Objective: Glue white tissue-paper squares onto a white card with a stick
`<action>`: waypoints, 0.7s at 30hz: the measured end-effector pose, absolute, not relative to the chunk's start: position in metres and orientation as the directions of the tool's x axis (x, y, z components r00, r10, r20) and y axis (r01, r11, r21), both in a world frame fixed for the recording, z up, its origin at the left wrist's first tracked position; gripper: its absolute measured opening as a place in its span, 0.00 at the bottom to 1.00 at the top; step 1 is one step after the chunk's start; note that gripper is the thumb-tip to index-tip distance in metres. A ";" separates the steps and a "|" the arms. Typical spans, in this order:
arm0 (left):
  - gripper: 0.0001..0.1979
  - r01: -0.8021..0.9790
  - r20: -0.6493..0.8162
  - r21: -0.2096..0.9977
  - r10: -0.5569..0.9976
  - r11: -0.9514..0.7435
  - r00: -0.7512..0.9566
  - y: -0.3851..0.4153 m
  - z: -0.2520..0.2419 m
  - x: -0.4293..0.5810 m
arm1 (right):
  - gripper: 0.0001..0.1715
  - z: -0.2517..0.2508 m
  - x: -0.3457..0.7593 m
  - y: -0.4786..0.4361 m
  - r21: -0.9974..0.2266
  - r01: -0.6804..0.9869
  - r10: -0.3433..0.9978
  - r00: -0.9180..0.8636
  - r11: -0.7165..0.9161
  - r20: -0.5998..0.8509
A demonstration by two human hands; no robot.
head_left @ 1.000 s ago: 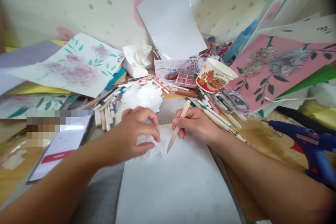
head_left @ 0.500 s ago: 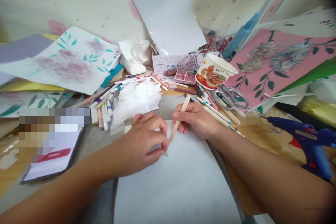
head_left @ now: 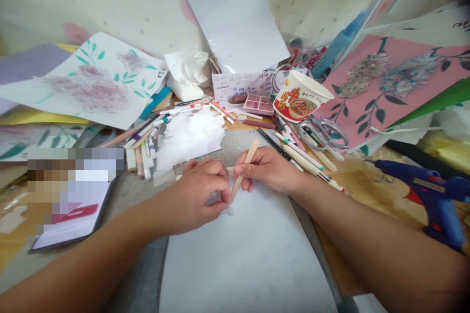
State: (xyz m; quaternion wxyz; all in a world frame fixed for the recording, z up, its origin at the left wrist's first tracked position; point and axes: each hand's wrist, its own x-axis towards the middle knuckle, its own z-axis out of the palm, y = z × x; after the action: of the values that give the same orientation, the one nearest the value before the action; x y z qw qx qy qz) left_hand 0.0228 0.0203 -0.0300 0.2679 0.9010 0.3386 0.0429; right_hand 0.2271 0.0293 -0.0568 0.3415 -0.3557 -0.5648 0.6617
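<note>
My right hand (head_left: 267, 170) is closed around a wooden craft stick (head_left: 251, 151), which slants down to the left. The stick's lower end meets the fingertips of my left hand (head_left: 201, 193). That hand's thumb and index finger pinch a small whitish scrap (head_left: 227, 212), mostly hidden by the fingers; its material is hard to make out. Both hands are over a large white paper sheet (head_left: 246, 259) lying on a grey mat (head_left: 137, 274). Just beyond my left hand is a pile of white paper pieces (head_left: 193, 132).
Markers (head_left: 147, 154) crowd the back of the desk. Scissors (head_left: 323, 134) and a paper noodle cup (head_left: 303, 98) stand behind my right hand. A blue glue gun (head_left: 422, 186) lies at the right, a phone (head_left: 77, 225) at the left. Flower pictures (head_left: 103, 83) lean on both sides.
Both hands have shifted slightly left, with the craft stick. More of the whitish scrap shows below my left fingertips.
</note>
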 end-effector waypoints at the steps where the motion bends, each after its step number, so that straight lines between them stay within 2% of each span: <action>1: 0.05 0.593 -0.105 0.511 0.640 -0.622 0.761 0.020 -0.030 0.023 | 0.24 -0.057 0.227 0.030 -0.990 -0.054 0.852 -0.516 -0.134 -0.087; 7: 0.04 0.620 -0.126 0.495 0.657 -0.608 0.744 0.020 -0.032 0.023 | 0.22 -0.058 0.228 0.032 -0.986 -0.046 0.834 -0.540 -0.161 -0.111; 11: 0.04 0.624 -0.117 0.489 0.663 -0.609 0.739 0.021 -0.034 0.024 | 0.18 -0.062 0.229 0.036 -0.968 -0.144 0.886 -0.448 -0.206 -0.122; 15: 0.05 0.622 -0.061 0.531 0.707 -0.575 0.705 0.028 -0.034 0.022 | 0.16 -0.062 0.233 0.038 -0.953 -0.230 0.925 -0.367 -0.196 -0.101; 18: 0.07 0.652 0.035 0.571 0.808 -0.499 0.588 0.040 -0.032 0.014 | 0.17 -0.058 0.234 0.035 -0.954 -0.229 0.905 -0.417 -0.195 -0.085; 21: 0.08 0.755 0.122 0.514 0.906 -0.406 0.405 0.055 -0.029 -0.001 | 0.17 -0.055 0.231 0.031 -0.966 -0.172 0.875 -0.476 -0.194 -0.091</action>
State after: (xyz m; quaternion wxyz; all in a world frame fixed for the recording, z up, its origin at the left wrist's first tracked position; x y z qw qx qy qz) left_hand -0.0015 0.0555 -0.0294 0.1933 0.8155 0.5093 0.1952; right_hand 0.2315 0.0313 -0.0552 0.3785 -0.3449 -0.5099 0.6912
